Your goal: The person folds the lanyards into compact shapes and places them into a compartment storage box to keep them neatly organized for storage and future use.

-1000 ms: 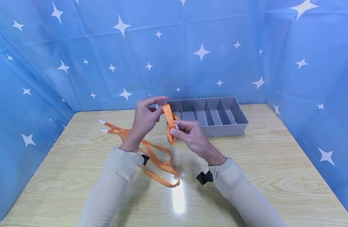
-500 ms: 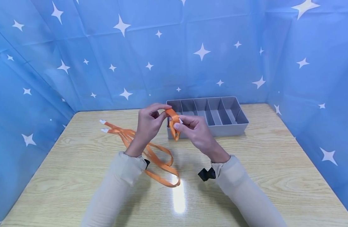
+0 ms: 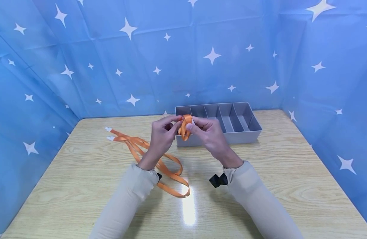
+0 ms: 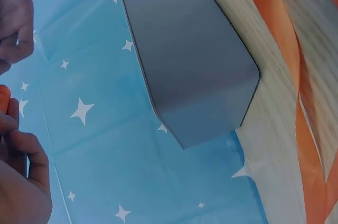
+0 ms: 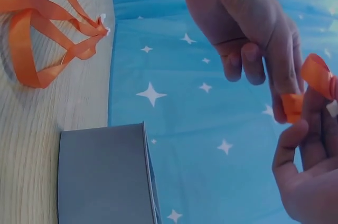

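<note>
Between both hands a folded orange lanyard (image 3: 186,127) is held up in front of the grey box, at its left end. The left hand (image 3: 162,137) pinches the lanyard's left side between thumb and fingertips. With thumb and fingers, the right hand (image 3: 210,137) grips the lanyard's other side, where a small white end piece (image 5: 331,109) shows. Part of the loop is hidden behind the fingers. More orange lanyard (image 3: 174,177) lies in loose loops on the table, partly under the left forearm, with two white ends (image 3: 110,137) at the left.
The grey box (image 3: 231,137) has several narrow compartments and stands at the back of the wooden table (image 3: 285,186). A blue curtain with white stars (image 3: 171,83) hangs behind and at the sides. Black wrist mounts (image 3: 218,180) sit under the cuffs.
The hands have come closer together as the left moved right and down. The held lanyard's hanging part has become shorter and is folded into a smaller loop. The lanyard on the table stays put.
</note>
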A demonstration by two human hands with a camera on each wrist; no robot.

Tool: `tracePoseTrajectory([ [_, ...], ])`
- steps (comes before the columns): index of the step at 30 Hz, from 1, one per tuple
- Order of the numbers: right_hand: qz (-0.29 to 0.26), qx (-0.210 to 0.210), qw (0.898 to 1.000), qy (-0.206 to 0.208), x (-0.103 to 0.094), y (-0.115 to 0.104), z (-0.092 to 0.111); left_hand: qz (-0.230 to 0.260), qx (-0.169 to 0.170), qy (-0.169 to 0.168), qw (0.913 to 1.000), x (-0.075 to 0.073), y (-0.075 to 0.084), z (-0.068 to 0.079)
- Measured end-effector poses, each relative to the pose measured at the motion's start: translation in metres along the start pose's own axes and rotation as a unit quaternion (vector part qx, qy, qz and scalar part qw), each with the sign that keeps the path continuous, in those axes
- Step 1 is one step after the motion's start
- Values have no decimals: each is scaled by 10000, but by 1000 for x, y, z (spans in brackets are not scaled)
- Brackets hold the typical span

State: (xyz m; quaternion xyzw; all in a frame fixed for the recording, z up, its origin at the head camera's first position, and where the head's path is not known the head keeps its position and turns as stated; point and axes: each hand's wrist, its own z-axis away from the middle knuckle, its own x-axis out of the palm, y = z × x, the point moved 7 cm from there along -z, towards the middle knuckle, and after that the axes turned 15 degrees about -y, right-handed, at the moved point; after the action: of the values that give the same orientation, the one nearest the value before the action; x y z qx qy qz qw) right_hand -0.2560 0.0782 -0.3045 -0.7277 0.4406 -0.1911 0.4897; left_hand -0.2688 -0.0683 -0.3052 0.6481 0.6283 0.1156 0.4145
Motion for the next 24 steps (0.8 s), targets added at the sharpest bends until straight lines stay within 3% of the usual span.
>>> tracePoseTrajectory([
  [9,135,89,9995,259,-6,1,1,627,-618,-234,9958,7,-8,1],
  [19,286,35,9989,382,-8,0,0,697,-583,-540,9944,9,-5,1],
  [24,304,77,9985,455,-9,0,1,988,-619,-827,9897,10,-6,0],
])
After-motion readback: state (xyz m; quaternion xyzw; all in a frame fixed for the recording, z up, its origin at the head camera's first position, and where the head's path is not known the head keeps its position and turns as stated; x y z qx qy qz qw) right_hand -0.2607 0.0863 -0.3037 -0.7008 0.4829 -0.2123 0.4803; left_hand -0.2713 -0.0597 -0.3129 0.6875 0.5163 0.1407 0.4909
